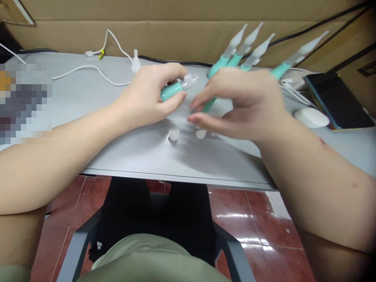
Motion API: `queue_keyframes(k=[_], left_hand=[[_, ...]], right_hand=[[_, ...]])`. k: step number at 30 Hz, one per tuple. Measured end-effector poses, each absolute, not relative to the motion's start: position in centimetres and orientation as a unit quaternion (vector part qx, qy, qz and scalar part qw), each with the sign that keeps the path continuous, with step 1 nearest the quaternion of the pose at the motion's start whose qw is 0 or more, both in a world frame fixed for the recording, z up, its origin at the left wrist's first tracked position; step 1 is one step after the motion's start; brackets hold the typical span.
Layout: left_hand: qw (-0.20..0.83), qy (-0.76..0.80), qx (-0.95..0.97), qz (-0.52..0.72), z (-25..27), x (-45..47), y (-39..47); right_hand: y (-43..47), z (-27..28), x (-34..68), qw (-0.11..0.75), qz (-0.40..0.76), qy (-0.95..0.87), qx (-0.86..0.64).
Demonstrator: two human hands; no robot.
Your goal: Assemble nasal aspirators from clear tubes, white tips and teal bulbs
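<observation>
My left hand (pixel 149 98) grips one teal tube (pixel 172 91) with a clear tip, held level above the grey table (pixel 141 152). My right hand (pixel 246 103) clutches several teal tubes (pixel 235 58) between its fingers; their long clear pointed caps fan up and away toward the cardboard wall. The thumb and forefinger of that hand hover close to the tip of the left hand's tube. Two small white caps (pixel 174 136) lie on the table just below both hands. A small clear funnel-like piece (pixel 135 62) stands behind the left hand.
A white cable (pixel 88 69) loops across the back left of the table. At the right lie a white mouse (pixel 311 117), a dark tablet (pixel 337 100) and more white cable. A blurred patch covers the left edge. A chair and red tiled floor show below the table edge.
</observation>
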State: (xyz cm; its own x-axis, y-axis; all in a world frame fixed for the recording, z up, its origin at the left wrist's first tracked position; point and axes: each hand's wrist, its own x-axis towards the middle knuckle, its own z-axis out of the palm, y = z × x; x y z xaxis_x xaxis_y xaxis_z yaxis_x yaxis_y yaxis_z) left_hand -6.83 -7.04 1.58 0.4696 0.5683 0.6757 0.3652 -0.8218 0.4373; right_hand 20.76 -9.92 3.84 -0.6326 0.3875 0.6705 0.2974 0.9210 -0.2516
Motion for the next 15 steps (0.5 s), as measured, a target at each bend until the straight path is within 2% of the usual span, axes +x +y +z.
queue_keyframes(k=[3, 7, 11, 15], left_hand=[[0.116, 0.298, 0.855, 0.408, 1.3, -6.7, -6.7], [0.116, 0.317, 0.855, 0.394, 1.1, -6.8, -6.4], [0.130, 0.307, 0.854, 0.399, 1.3, -7.0, -6.6], [0.145, 0.303, 0.850, 0.405, 1.6, -7.1, -6.7]], right_hand=[[-10.1, 3.2, 20.3, 0.272, 0.056, -0.950, -0.140], [-10.2, 2.5, 20.1, 0.216, 0.063, -0.963, -0.149], [-10.2, 3.2, 20.7, 0.245, 0.098, -0.950, -0.164], [-9.6, 4.5, 21.0, 0.381, 0.166, -0.880, -0.229]])
